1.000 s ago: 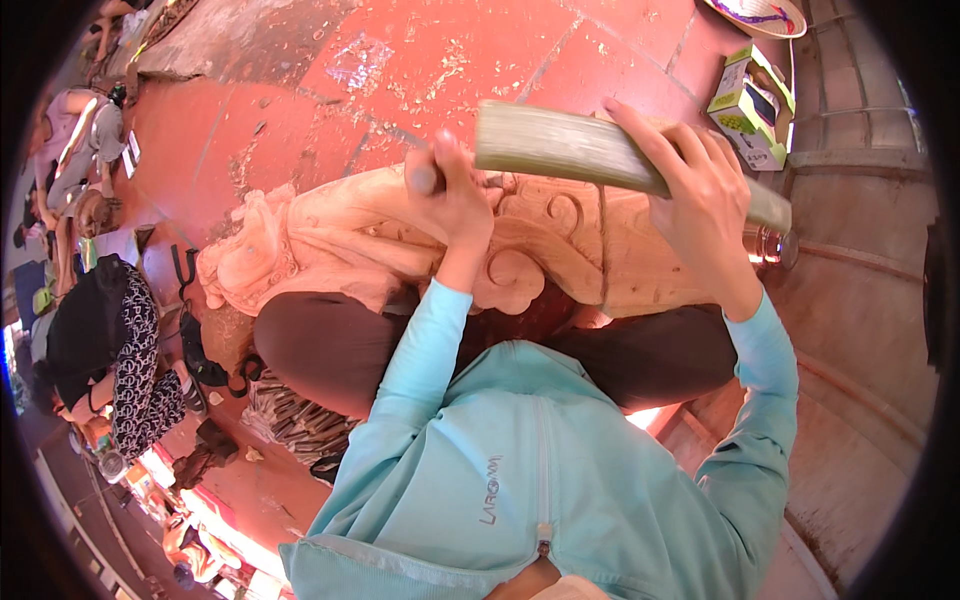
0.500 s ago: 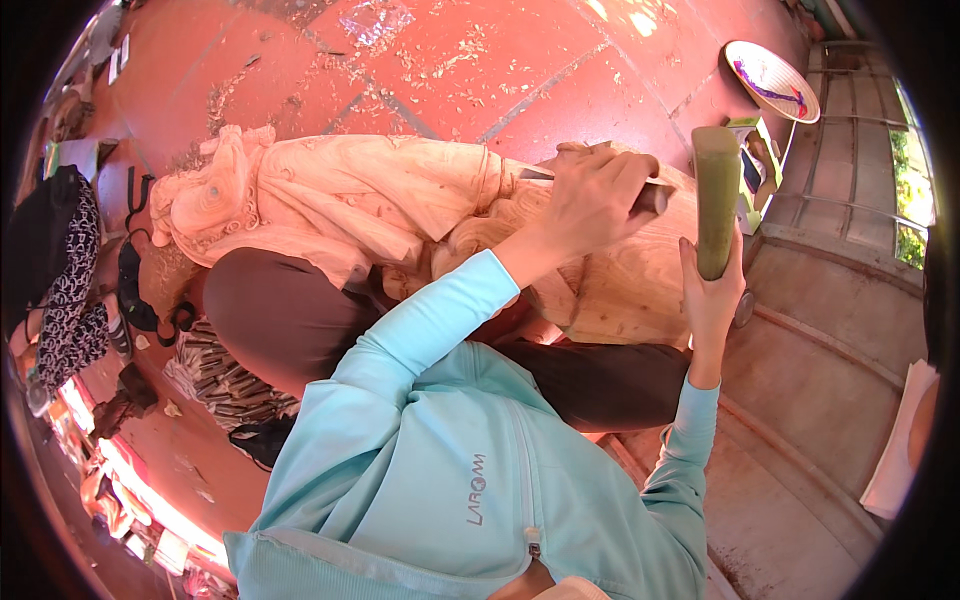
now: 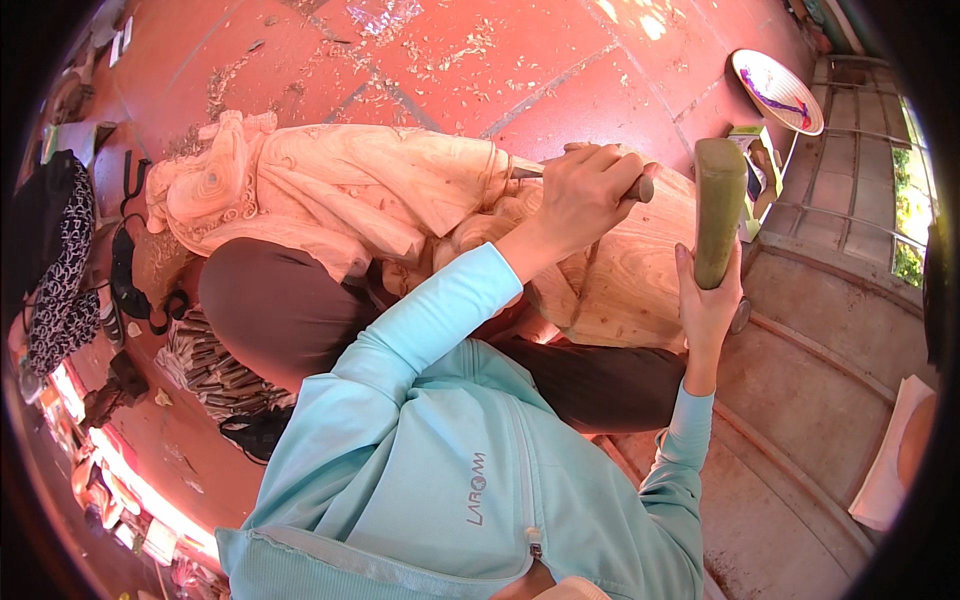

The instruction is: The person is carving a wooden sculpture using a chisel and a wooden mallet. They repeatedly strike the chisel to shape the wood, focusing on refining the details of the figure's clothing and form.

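Across the space in front of my legs lies a carved figure (image 3: 340, 170) of pale wood, with folds of robes cut along it and rounded forms at its left end. My left hand (image 3: 590, 197) is closed round a chisel (image 3: 642, 188), whose handle end sticks out on the right of the fist. Its metal blade points left and its tip meets the carved folds near the figure's upper edge. Held upright in my right hand (image 3: 712, 305) is a greenish mallet (image 3: 720, 205), apart from the chisel and to its right. Part of its grip is hidden by my fingers.
Wood shavings are scattered over the red tiled floor (image 3: 480, 60). A conical hat (image 3: 778, 92) and an open box (image 3: 757, 170) lie at the far right. Many chisels (image 3: 215, 370) lie bundled beside my left knee. A ridged grey surface (image 3: 790, 420) runs along the right.
The chisel's handle end has shifted slightly left and up, with its tip still at the carving. The mallet sits a little lower. Both grips are unchanged.
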`<action>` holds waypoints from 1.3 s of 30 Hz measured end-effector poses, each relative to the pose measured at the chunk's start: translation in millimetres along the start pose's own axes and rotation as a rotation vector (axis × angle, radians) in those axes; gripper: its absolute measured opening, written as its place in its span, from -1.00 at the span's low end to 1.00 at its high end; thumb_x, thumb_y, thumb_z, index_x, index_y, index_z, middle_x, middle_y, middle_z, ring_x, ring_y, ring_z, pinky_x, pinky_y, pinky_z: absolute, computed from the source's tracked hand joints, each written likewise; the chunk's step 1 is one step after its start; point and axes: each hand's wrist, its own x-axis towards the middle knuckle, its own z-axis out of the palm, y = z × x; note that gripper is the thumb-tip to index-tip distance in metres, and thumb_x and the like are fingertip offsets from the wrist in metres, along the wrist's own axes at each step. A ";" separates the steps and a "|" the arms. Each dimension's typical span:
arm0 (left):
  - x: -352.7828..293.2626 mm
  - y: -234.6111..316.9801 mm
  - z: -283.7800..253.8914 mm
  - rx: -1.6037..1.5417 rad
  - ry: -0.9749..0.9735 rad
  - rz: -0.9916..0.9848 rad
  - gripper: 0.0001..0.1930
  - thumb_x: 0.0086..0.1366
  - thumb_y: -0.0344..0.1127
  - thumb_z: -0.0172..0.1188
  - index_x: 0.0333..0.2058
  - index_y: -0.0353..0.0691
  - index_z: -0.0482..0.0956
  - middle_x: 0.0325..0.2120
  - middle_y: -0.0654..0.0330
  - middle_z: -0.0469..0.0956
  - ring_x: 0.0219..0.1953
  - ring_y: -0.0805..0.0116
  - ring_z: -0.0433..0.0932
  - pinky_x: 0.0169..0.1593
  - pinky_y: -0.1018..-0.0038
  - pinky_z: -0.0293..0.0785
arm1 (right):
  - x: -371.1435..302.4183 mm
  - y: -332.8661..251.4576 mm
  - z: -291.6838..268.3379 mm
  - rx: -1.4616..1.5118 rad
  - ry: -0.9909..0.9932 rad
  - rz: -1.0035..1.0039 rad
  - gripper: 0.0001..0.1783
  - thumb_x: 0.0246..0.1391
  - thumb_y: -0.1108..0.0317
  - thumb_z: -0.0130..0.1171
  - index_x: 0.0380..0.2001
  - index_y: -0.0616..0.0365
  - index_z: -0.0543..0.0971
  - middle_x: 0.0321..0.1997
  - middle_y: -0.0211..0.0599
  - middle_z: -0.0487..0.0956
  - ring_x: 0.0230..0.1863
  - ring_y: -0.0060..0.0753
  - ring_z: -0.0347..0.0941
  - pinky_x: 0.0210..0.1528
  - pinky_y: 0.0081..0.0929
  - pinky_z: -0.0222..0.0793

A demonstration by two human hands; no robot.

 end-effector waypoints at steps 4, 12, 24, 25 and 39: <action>1.8 0.7 -0.2 -0.004 0.036 -0.017 -0.78 0.03 -0.28 0.31 -0.55 -0.12 0.40 -0.67 0.24 0.34 -0.62 0.28 0.41 -0.57 0.39 0.30 | -0.4 0.9 -0.2 0.010 0.012 -0.009 -0.37 0.02 0.41 0.25 0.19 0.14 0.32 0.13 -0.15 0.48 0.08 -0.36 0.45 0.10 -0.43 0.32; 5.7 4.5 -3.7 -0.021 0.063 -0.071 -0.75 0.05 -0.36 0.34 -0.56 -0.13 0.36 -0.67 0.24 0.34 -0.62 0.26 0.38 -0.58 0.35 0.24 | -0.9 -2.7 -0.6 0.005 0.011 -0.009 -0.37 0.03 0.40 0.25 0.18 0.18 0.32 0.13 -0.15 0.47 0.10 -0.36 0.44 0.12 -0.42 0.30; 1.9 1.1 6.2 -0.007 0.086 -0.065 -0.71 0.05 -0.33 0.35 -0.62 -0.14 0.35 -0.69 0.23 0.32 -0.64 0.26 0.37 -0.58 0.35 0.23 | -2.4 -5.3 -2.1 0.028 0.026 -0.037 -0.37 0.03 0.40 0.27 0.18 0.20 0.32 0.08 -0.18 0.51 0.02 -0.44 0.46 0.07 -0.46 0.33; 2.2 1.7 5.9 -0.016 0.089 -0.054 -0.71 0.05 -0.33 0.35 -0.62 -0.14 0.35 -0.70 0.22 0.32 -0.64 0.26 0.37 -0.58 0.35 0.23 | -2.5 -5.1 -2.5 0.035 0.025 -0.042 -0.37 0.03 0.40 0.27 0.18 0.20 0.32 0.08 -0.18 0.51 0.02 -0.44 0.46 0.06 -0.46 0.34; -2.0 -5.6 -13.8 -0.154 0.133 -0.186 -0.79 -0.02 -0.51 0.32 -0.55 -0.19 0.40 -0.67 0.20 0.33 -0.64 0.24 0.32 -0.57 0.41 0.20 | 24.8 -32.4 1.5 -0.321 0.133 -0.581 -0.14 -0.29 0.70 0.21 0.20 -0.05 0.35 -0.08 -0.20 0.55 -0.10 -0.13 0.51 -0.09 -0.31 0.39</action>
